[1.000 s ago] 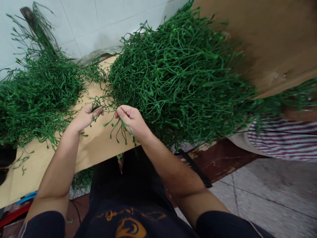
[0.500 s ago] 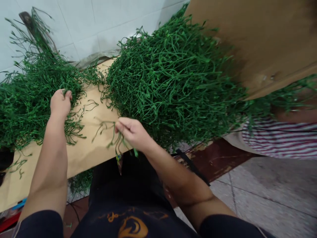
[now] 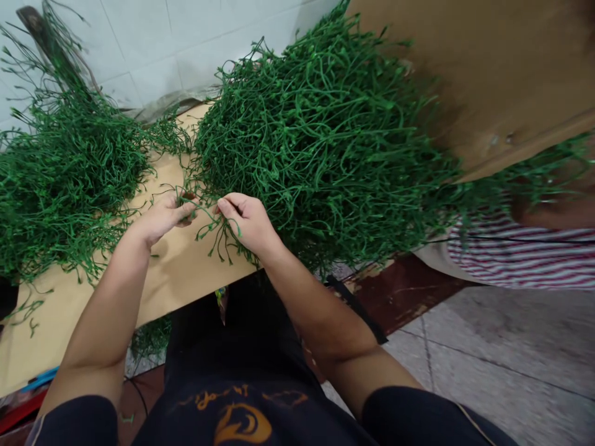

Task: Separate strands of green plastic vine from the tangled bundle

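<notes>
- The work surface is a tan board (image 3: 186,279), laid flat like a tabletop, its near edge running from lower left up to the right in front of the person.
- Behind it stands a wall of pale square tiles (image 3: 153,31) with grey grout lines.
- A large heap of green plastic stems (image 3: 325,136) covers the right half of the board and reaches up towards the wall; a smaller heap of the same stems (image 3: 65,179) lies on the left half, and bare board shows between them.
- The left hand (image 3: 162,217) and the right hand (image 3: 246,220) meet over that bare strip, at the near edge of the large heap.
- Both hands pinch a small sprig of green stems (image 3: 211,232) between thumb and fingertips; the sprig's loose ends hang down towards the board, and its top touches the large heap.
- A brown wooden panel (image 3: 488,74) leans across the upper right, over the far side of the large heap.
- A striped cloth in red and white (image 3: 520,260) lies at the right edge, partly under green stems.
- The floor on the right is grey tile (image 3: 488,347), and a dark red-brown strip (image 3: 409,291) runs beside it under the board's edge.
- A few loose green bits (image 3: 28,310) lie on the board at the far left.
- A dark stick (image 3: 32,25) shows against the wall, above the smaller heap.
</notes>
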Demonstrator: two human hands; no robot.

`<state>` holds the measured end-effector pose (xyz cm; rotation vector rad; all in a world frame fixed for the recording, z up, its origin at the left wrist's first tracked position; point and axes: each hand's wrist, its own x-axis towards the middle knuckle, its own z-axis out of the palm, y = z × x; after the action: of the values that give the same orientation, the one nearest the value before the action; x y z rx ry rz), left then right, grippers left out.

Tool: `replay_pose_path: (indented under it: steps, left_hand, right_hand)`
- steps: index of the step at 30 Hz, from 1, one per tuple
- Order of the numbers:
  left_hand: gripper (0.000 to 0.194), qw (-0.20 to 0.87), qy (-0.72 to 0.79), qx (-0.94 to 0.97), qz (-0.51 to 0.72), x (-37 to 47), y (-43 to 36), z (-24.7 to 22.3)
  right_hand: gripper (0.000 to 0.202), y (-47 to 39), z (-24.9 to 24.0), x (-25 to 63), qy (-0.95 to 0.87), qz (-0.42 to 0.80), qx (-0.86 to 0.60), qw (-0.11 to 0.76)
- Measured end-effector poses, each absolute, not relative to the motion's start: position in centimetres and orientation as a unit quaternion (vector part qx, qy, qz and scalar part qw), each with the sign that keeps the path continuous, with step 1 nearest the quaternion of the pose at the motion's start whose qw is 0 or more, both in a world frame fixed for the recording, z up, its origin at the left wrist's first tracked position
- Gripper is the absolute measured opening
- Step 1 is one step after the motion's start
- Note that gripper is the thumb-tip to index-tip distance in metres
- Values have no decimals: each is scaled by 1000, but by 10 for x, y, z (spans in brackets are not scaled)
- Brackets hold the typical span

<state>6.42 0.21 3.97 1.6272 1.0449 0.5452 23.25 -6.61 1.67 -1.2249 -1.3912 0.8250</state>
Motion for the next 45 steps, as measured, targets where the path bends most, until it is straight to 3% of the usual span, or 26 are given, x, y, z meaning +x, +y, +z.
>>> replay_pose_path:
  steps: [8, 13, 17, 19, 22, 26, 30, 36, 41, 45]
  left_hand:
    - [21, 109, 448, 873, 158, 64, 16, 46]
    - [17, 33, 466, 862, 196, 71, 34, 46]
    - [11, -8, 619, 733, 282, 29, 65, 47]
    - [19, -7, 663, 670, 333, 9, 74, 51]
    - [24, 110, 582, 707, 386, 19, 72, 63]
    - [12, 160, 447, 772, 422, 89, 54, 85]
    - [49, 250, 383, 834, 309, 131, 52, 92]
    - [39, 294, 394, 812, 314, 95, 28, 70]
    - [56, 408, 390, 773, 289, 78, -27, 45]
    - [37, 398, 422, 775, 249, 76, -42, 35]
  right_hand:
    - [29, -71, 16, 216, -637, 349, -525, 444]
    - [27, -76, 25, 216, -618, 336, -533, 470]
    - [30, -104, 28, 222, -646, 358, -495, 457]
    - [32, -113, 23, 226, -639, 400, -482, 446]
    - [32, -108, 14, 230, -576, 457, -482, 476]
    - [23, -86, 14, 225, -583, 411, -459, 530]
    - [23, -75, 17, 219, -553, 423, -452, 558]
    - [21, -70, 16, 224, -496, 480, -427, 584]
    - [26, -56, 13, 218, -497, 469, -406, 606]
    - [33, -48, 10, 210, -520, 442, -418, 600]
